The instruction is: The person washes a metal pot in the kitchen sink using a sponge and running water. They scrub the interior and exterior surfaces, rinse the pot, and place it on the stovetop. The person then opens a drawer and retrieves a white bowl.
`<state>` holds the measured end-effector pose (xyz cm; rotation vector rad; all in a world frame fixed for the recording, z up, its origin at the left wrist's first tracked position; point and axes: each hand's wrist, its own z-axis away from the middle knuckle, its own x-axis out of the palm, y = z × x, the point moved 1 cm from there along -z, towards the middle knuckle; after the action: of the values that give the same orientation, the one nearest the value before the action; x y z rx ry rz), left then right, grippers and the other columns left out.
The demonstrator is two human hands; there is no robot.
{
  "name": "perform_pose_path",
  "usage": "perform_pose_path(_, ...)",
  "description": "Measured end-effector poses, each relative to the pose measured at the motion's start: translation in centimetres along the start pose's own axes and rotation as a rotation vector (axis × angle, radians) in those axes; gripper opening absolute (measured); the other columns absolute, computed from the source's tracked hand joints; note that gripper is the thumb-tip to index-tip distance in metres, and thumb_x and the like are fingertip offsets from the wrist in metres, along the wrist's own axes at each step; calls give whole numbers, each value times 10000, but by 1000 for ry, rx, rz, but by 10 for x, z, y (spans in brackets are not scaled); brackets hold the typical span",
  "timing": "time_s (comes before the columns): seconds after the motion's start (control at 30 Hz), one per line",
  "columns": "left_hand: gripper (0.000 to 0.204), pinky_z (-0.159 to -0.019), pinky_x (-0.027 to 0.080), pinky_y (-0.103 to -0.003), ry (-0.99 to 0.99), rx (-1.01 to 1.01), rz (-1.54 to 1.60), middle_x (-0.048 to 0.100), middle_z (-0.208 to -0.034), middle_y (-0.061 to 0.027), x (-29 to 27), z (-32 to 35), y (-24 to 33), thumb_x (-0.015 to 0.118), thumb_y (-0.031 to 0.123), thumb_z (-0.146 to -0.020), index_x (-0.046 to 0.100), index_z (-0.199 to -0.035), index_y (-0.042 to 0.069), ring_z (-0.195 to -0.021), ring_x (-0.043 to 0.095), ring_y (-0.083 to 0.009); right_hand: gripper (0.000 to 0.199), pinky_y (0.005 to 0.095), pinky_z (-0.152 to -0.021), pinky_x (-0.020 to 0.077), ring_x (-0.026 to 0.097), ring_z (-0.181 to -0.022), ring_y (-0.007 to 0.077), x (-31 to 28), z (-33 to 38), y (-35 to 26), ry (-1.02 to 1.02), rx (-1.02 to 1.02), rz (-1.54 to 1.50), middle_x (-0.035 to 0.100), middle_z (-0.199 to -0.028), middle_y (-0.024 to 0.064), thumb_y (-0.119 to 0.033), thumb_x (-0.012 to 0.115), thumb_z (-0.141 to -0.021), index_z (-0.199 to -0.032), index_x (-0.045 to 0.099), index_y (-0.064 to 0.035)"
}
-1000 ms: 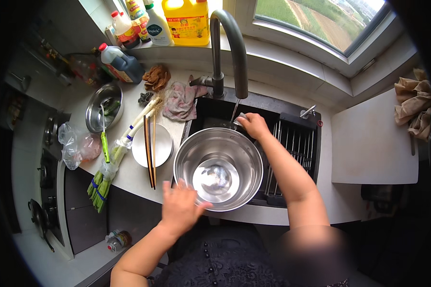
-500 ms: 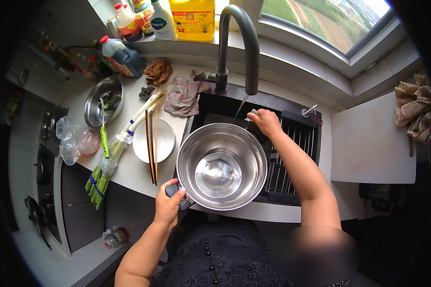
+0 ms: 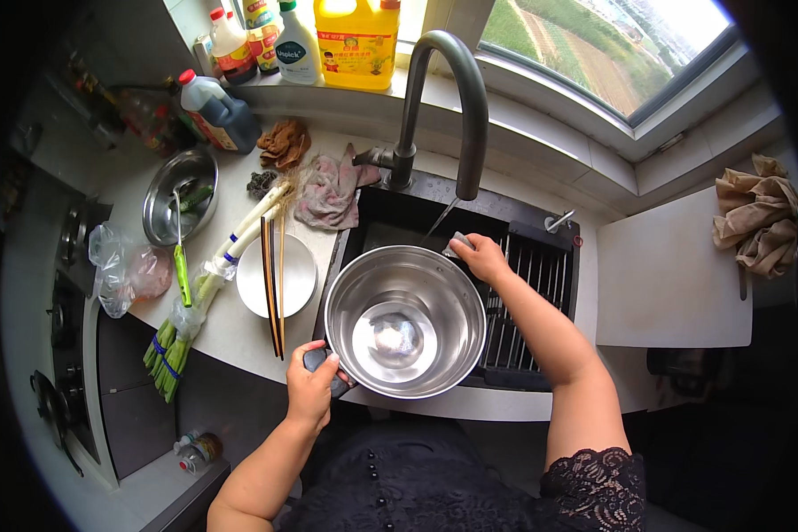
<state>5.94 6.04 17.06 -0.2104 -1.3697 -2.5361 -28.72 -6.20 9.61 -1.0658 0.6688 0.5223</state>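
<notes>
Steel mixing bowl (image 3: 405, 321), large, round and shiny, sits over the near left part of a black sink (image 3: 381, 208), seen from the head camera looking straight down. A shallow pool of water glints at its bottom; the rest of the inside looks bare and clean. A thin stream of water falls from the tall dark curved faucet (image 3: 443, 106) towards the far rim of the bowl.

The left hand (image 3: 315, 390) is at the bowl's near left rim, fingers curled shut around a dark handle-like grip just beside the rim. The right hand (image 3: 481, 257) is at the far right rim, fingers bent closed around a small grey object, possibly a scouring pad; it is too small to identify. The stream lands just left of those fingers.

Judging by the little water gathered, the rinsing or filling looks only just started, with most of it left to do.

Left of the left fingers, on the pale counter, lie a white round plate (image 3: 279, 277) with dark chopsticks (image 3: 270, 284) across it, and long green onions (image 3: 208, 293). A grey rag (image 3: 328, 191) lies beyond these.
</notes>
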Motion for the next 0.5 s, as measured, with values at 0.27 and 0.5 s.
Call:
perform_pose_path(0.27,313,-625,522,-312,-15,-6,-45,592,-841,-113,-5,2,-1,578,1,-857,421,-1126,-16,-657,596,-166,188,413,-813,428,556,-907,277,-8,52,-81,486,-959,280,594,-914,80,-205,680,-766,-908,633,-90)
perform_pose_path(0.5,321,-620,522,-303,-26,0,-87,593,-870,-116,-5,0,-2,589,-3,-851,421,-1124,-6,-672,598,-164,147,406,-843,444,543,-1011,241,119,51,-75,-463,-1099,903,600,-1009,59,-190,630,-742,-861,698,-135)
